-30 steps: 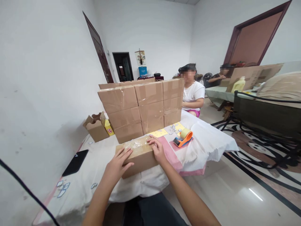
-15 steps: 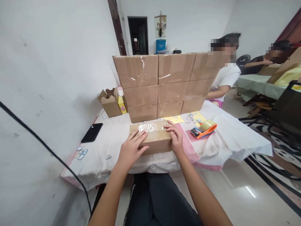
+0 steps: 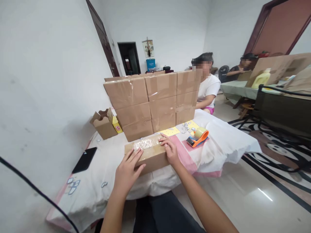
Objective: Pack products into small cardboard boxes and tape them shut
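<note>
A low cardboard box (image 3: 149, 155) with clear tape along its top lies at the near edge of the cloth-covered table (image 3: 102, 168). My left hand (image 3: 127, 171) rests on its near left side, fingers stretched out flat. My right hand (image 3: 170, 150) presses on its right end, fingers spread over the top edge. Neither hand holds anything else. An orange tape dispenser (image 3: 198, 137) sits just right of the box on a pink mat.
A wall of several taped cardboard boxes (image 3: 150, 103) stands behind. An open small box (image 3: 104, 124) and a black phone (image 3: 85, 160) lie left. A seated person in a white shirt (image 3: 207, 89) is beyond the table; another person (image 3: 239, 66) sits farther back.
The view has tilted and swung; both hands stay on the box, with the left hand's fingers spread a little more along its near side.
</note>
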Demonstrator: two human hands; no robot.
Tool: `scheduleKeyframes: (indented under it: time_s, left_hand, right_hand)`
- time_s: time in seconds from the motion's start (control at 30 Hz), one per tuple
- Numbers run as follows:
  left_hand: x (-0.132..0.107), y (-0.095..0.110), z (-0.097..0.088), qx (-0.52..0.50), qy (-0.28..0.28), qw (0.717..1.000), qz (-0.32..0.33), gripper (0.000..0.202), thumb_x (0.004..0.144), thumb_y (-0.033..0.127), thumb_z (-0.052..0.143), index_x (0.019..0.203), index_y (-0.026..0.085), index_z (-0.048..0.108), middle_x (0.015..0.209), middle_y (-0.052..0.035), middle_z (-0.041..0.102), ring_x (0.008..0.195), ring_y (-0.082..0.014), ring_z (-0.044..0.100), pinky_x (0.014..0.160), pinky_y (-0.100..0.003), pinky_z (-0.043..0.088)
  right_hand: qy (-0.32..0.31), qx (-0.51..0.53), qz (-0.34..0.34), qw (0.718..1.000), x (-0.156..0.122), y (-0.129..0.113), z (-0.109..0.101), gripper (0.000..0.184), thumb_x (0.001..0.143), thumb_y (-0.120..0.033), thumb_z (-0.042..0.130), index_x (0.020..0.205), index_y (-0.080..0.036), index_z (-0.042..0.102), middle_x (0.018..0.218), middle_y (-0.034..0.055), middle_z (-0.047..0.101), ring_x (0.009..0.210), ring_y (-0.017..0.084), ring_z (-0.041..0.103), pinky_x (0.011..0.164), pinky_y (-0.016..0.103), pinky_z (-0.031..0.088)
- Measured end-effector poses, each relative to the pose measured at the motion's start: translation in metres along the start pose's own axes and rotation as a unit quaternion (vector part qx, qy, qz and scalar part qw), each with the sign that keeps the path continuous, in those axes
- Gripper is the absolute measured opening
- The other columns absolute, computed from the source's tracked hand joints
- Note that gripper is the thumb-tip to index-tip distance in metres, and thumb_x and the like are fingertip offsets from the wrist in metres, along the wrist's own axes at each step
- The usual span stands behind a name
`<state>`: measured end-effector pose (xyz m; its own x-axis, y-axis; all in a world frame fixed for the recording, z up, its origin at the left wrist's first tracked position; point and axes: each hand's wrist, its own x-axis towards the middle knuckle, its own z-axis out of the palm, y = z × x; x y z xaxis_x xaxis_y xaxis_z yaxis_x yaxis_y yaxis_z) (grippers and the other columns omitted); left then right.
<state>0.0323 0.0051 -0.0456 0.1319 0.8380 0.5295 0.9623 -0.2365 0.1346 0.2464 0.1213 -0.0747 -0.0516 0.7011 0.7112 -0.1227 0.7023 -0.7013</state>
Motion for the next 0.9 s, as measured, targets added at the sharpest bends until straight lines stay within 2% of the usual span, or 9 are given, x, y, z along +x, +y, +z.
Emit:
scheduleKeyframes:
  time_s: [0.23,0.47,0.67,0.73,0.8,0.87,0.9]
  left_hand:
    - [0.001,-0.001,0.001,-0.015,0.013,1.0,0.001,0.049,0.089,0.035,0.064,0.137,0.03,0.057,0.14,-0.0002,0.061,0.132,-0.0261,0.054,0.105,-0.044,0.051]
    - [0.004,0.011,-0.01,-0.055,0.003,0.998,-0.027,0.053,0.085,0.026,0.068,0.136,0.029,0.058,0.14,-0.0002,0.061,0.134,-0.0259,0.052,0.11,-0.047,0.047]
    - [-0.002,0.014,-0.008,-0.066,0.01,0.997,-0.037,0.055,0.082,0.024,0.071,0.135,0.03,0.058,0.141,0.0012,0.06,0.133,-0.0255,0.05,0.11,-0.046,0.047]
    - [-0.005,0.015,-0.009,-0.052,0.016,0.998,-0.035,0.055,0.082,0.025,0.072,0.135,0.031,0.058,0.14,0.0008,0.061,0.132,-0.0278,0.05,0.109,-0.051,0.046]
    - [-0.007,0.019,-0.011,-0.028,0.033,0.999,-0.029,0.047,0.083,0.026,0.071,0.129,0.034,0.062,0.137,0.0011,0.063,0.13,-0.0313,0.052,0.11,-0.062,0.039]
    - [-0.005,0.027,-0.015,-0.017,0.077,0.997,-0.014,0.033,0.087,0.024,0.067,0.117,0.035,0.067,0.13,0.0018,0.068,0.127,-0.0327,0.054,0.111,-0.07,0.03]
    - [-0.003,0.033,-0.018,-0.027,0.112,0.993,-0.005,0.027,0.088,0.021,0.065,0.111,0.034,0.068,0.125,0.0018,0.07,0.125,-0.0318,0.056,0.112,-0.07,0.028]
  right_hand:
    - [0.004,0.016,0.001,1.0,-0.002,0.001,-0.001,0.022,0.095,-0.033,0.049,0.083,-0.025,0.065,0.106,0.0084,0.07,0.131,0.028,0.052,0.113,0.051,0.036]
    - [-0.014,0.014,-0.005,1.0,-0.001,0.008,-0.004,0.022,0.095,-0.034,0.049,0.083,-0.024,0.065,0.109,0.0097,0.069,0.134,0.031,0.048,0.113,0.054,0.033]
    - [-0.029,0.002,-0.021,0.999,-0.004,0.01,-0.006,0.021,0.096,-0.033,0.048,0.085,-0.023,0.064,0.112,0.0096,0.068,0.135,0.031,0.047,0.113,0.057,0.033]
    - [-0.031,-0.002,-0.026,0.999,-0.006,0.01,-0.007,0.022,0.096,-0.034,0.048,0.085,-0.023,0.064,0.113,0.0099,0.068,0.136,0.031,0.046,0.112,0.057,0.034]
    - [-0.027,-0.005,-0.027,0.999,-0.007,0.009,-0.008,0.022,0.095,-0.035,0.048,0.086,-0.023,0.064,0.114,0.0102,0.068,0.137,0.032,0.046,0.111,0.057,0.036]
    - [-0.02,-0.013,-0.021,0.999,-0.007,0.009,-0.008,0.021,0.096,-0.035,0.048,0.087,-0.024,0.064,0.115,0.01,0.068,0.137,0.033,0.046,0.109,0.058,0.038]
    - [-0.019,-0.018,-0.018,0.999,-0.007,0.01,-0.008,0.021,0.096,-0.035,0.048,0.087,-0.024,0.064,0.115,0.0097,0.069,0.137,0.033,0.047,0.109,0.058,0.038]
